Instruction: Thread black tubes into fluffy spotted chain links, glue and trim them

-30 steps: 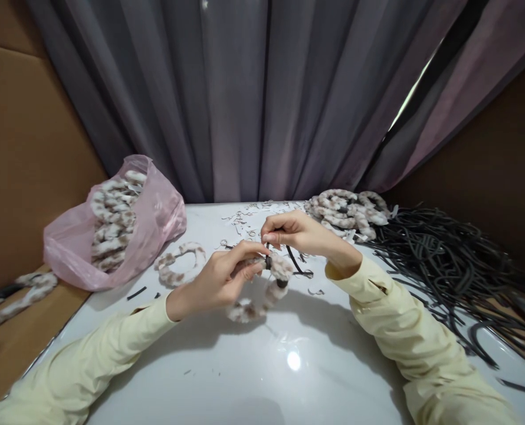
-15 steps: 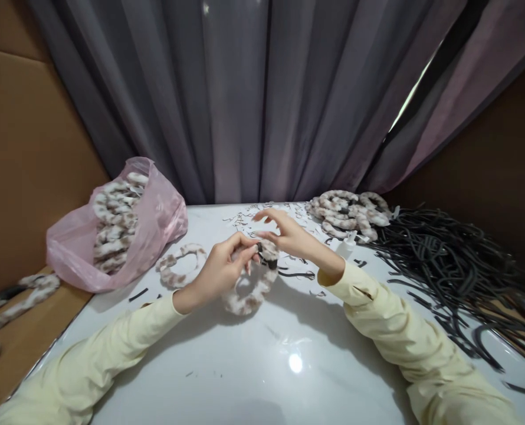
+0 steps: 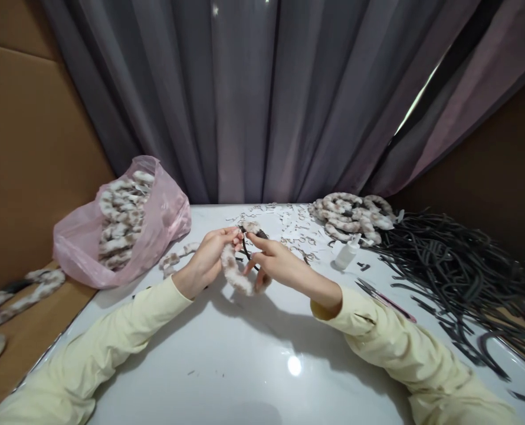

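Note:
A furry white-and-brown ring [image 3: 236, 276] with dark parts near its top is held up above the white table. My left hand [image 3: 209, 257] pinches the ring's upper left side between thumb and fingertips. On the right, my right hand [image 3: 280, 260] is bent round the ring, its index finger at the dark part and lower fingers by the furry tube. A thin black cord [image 3: 246, 247] runs down inside the loop. What lies under the right fingers is partly hidden. Behind my left hand another furry ring [image 3: 170, 260] lies on the table.
At left stands a pink plastic bag [image 3: 167, 212] full of furry rings. A pile of furry rings [image 3: 351, 215] lies back right, beside a heap of black cords [image 3: 448, 271]. A small white bottle [image 3: 346, 254], a pink-handled tool [image 3: 386, 301] and scattered scraps [image 3: 295, 221] are on the table [image 3: 245, 366].
My right hand has come down from above the ring onto its right side. The ring has moved slightly up and left and turned. The bottle and pink-handled tool have come into fuller view.

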Motion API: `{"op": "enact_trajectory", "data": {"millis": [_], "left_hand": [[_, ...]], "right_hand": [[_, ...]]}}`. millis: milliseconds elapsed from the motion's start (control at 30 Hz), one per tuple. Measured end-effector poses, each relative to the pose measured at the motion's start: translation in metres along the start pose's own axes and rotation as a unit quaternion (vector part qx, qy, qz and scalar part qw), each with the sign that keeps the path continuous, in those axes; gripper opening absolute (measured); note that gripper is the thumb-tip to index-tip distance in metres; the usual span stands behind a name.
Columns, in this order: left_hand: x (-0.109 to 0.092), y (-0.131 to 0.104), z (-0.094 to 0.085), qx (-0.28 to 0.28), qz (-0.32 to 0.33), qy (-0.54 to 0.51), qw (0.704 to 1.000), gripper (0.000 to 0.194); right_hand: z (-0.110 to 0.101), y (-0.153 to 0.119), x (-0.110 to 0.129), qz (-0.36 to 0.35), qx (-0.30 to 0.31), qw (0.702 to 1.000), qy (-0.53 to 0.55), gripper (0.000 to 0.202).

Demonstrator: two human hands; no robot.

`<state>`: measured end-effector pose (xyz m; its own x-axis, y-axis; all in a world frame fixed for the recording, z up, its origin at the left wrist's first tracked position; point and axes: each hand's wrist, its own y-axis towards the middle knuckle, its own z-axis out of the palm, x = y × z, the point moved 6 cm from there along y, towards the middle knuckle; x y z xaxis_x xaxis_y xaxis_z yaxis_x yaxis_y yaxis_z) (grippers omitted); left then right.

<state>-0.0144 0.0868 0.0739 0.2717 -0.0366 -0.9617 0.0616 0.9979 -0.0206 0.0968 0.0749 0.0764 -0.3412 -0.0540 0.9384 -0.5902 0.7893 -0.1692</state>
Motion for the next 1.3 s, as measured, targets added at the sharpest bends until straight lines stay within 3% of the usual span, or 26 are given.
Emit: {"op": "enact_trajectory", "data": {"millis": [67, 167, 267, 367, 500, 567, 633, 800, 1033, 1200, 1300], "left_hand": [[-0.001, -0.001, 0.001, 0.004, 0.006, 0.015, 1.0, 0.009], [-0.006, -0.004, 0.005, 0.019, 0.037, 0.074, 0.996, 0.009], [-0.014, -0.009, 0.008, 0.028, 0.11, 0.187, 0.976, 0.015], [-0.025, -0.015, 0.008, -0.001, 0.229, 0.349, 0.909, 0.013], [-0.03, -0.026, 0.012, -0.017, 0.407, 0.489, 0.771, 0.005], [-0.026, -0.028, 0.015, -0.005, 0.455, 0.524, 0.72, 0.012], [-0.021, -0.027, 0.017, 0.01, 0.465, 0.544, 0.699, 0.017], [-0.005, -0.019, 0.021, 0.066, 0.382, 0.592, 0.706, 0.025], [0.002, -0.024, 0.03, 0.19, 0.337, 0.571, 0.724, 0.017], [-0.009, -0.031, 0.034, 0.172, 0.343, 0.502, 0.775, 0.014], [-0.01, -0.033, 0.035, 0.169, 0.309, 0.482, 0.802, 0.013]], "right_hand": [[0.005, 0.006, 0.0, -0.021, 0.001, 0.994, 0.103, 0.055], [0.006, 0.011, 0.002, -0.052, -0.008, 0.979, 0.196, 0.02], [0.002, 0.01, 0.002, -0.034, -0.001, 0.991, 0.128, 0.016], [-0.01, 0.005, 0.009, -0.063, -0.025, 0.997, -0.041, 0.017], [-0.028, -0.008, 0.028, -0.162, -0.1, 0.951, -0.242, 0.022], [-0.03, -0.013, 0.033, -0.198, -0.12, 0.922, -0.31, 0.025], [-0.026, -0.016, 0.034, -0.215, -0.119, 0.902, -0.356, 0.025], [-0.011, -0.015, 0.025, -0.165, -0.07, 0.876, -0.447, 0.022], [-0.015, -0.021, 0.031, -0.121, -0.101, 0.815, -0.557, 0.024], [-0.022, -0.013, 0.025, -0.14, -0.103, 0.841, -0.512, 0.021], [-0.025, -0.005, 0.019, -0.18, -0.091, 0.862, -0.466, 0.024]]}}
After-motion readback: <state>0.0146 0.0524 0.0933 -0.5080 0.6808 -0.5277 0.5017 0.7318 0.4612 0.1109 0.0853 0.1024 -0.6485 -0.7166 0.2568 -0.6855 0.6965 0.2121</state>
